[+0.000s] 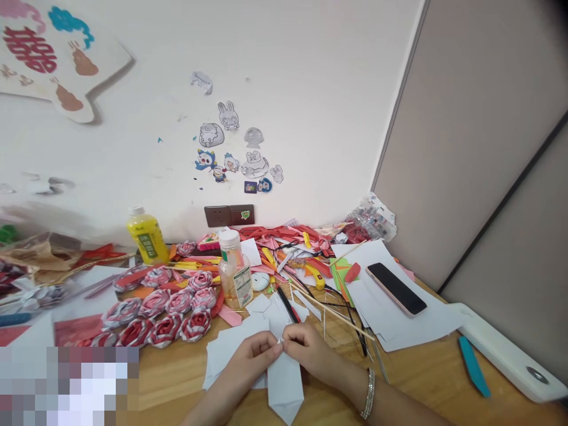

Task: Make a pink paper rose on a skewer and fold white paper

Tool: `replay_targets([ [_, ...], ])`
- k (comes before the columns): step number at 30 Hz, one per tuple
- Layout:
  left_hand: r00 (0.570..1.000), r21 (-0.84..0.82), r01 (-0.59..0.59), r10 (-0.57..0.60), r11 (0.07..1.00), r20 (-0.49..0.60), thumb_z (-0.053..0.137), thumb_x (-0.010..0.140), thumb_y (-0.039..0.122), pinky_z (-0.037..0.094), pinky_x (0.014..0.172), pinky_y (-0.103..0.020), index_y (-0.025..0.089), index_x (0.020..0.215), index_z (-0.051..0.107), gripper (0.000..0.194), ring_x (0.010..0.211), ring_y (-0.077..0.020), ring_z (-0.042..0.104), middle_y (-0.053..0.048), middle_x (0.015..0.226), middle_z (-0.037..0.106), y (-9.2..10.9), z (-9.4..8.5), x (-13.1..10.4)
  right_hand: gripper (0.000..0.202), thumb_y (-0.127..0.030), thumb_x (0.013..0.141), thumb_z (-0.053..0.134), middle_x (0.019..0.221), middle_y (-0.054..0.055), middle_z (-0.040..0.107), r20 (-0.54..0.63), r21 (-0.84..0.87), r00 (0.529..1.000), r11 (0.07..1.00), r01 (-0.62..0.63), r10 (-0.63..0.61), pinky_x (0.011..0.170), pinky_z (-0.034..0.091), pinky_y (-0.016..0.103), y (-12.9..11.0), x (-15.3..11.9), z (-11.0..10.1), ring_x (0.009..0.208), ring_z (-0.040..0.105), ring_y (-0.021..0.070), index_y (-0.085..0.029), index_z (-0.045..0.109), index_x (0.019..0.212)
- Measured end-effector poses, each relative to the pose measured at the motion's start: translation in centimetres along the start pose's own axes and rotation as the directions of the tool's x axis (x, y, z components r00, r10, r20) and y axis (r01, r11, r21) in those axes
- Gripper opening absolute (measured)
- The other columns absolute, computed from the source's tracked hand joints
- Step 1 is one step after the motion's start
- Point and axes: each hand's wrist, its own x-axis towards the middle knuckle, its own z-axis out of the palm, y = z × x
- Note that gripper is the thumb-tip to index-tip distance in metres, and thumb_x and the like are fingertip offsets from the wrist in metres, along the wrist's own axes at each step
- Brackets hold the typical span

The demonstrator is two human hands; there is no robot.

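A folded strip of white paper (285, 384) with a pointed lower end is pinched at its top between my two hands. My left hand (260, 355) grips the strip's upper left edge with thumb and fingers. Just beside it, my right hand (310, 349) closes on the upper right edge, knuckles bent. The fingertips nearly meet, and the bit of paper between them is mostly hidden. Under my left hand lie more white sheets (222, 349). A black pen (287, 305) rests on paper just beyond my hands.
Left are rolled red and white paper roses (166, 328), with a yellow drink bottle (148, 239) and a clear jar (235, 272) behind. A wooden stick (337, 313) lies right of my hands. Further right are a phone (396, 289), a teal cutter (474, 367) and a long white device (506, 349).
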Motion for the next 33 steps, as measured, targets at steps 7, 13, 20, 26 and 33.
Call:
replay_targets([
  [7,0.999,-0.051,0.011,-0.009,0.999,0.044,0.057,0.068,0.052,0.030,0.053,-0.021,0.017,0.056,0.047,0.038,0.054,-0.0097,0.034,0.007,0.054,0.038,0.34,-0.03,-0.60,0.022,-0.014,0.070,0.043,0.053,-0.006,0.027,0.087,0.069,0.996,0.997,-0.042,0.036,0.046,0.020,0.020,-0.56,-0.49,-0.41,0.051,0.026,0.0075,-0.018,0.030,0.052],
  [13,0.998,-0.011,0.043,-0.042,0.999,0.055,0.066,0.062,0.049,0.024,0.047,-0.020,0.014,0.056,0.055,0.037,0.051,-0.0089,0.034,0.007,0.051,0.043,0.42,0.08,-0.61,0.025,-0.017,0.070,0.046,0.053,-0.006,0.027,0.119,0.114,0.992,0.991,-0.065,0.052,0.046,0.019,0.021,-0.54,-0.50,-0.35,0.052,0.027,0.0076,-0.018,0.031,0.050],
  [20,0.998,0.015,0.043,-0.044,0.999,0.037,0.070,0.055,0.051,0.025,0.049,-0.019,0.014,0.055,0.057,0.039,0.051,-0.0083,0.038,0.006,0.051,0.049,0.41,0.02,-0.43,0.018,-0.023,0.072,0.048,0.053,-0.006,0.032,0.153,0.184,0.983,0.974,-0.129,0.101,0.046,0.019,0.021,-0.34,-0.49,-0.57,0.051,0.027,0.0076,-0.016,0.043,0.056],
  [26,0.997,0.032,0.057,-0.059,0.998,0.058,0.067,0.059,0.051,0.029,0.050,-0.019,0.015,0.058,0.058,0.038,0.052,-0.0089,0.042,0.006,0.053,0.052,0.45,-0.14,-0.40,0.021,-0.025,0.071,0.049,0.053,-0.006,0.031,0.169,0.213,0.980,0.966,-0.144,0.109,0.046,0.019,0.021,-0.24,-0.50,-0.73,0.051,0.027,0.0077,-0.017,0.040,0.054],
  [33,0.993,0.075,0.063,-0.070,0.995,0.100,0.065,0.060,0.054,0.036,0.051,-0.022,0.016,0.058,0.055,0.039,0.048,-0.0103,0.048,0.006,0.051,0.054,0.53,-0.03,-0.41,0.020,-0.026,0.068,0.049,0.052,-0.005,0.032,0.181,0.248,0.976,0.954,-0.168,0.124,0.047,0.020,0.021,-0.16,-0.35,-0.68,0.051,0.028,0.0083,-0.017,0.040,0.052],
])
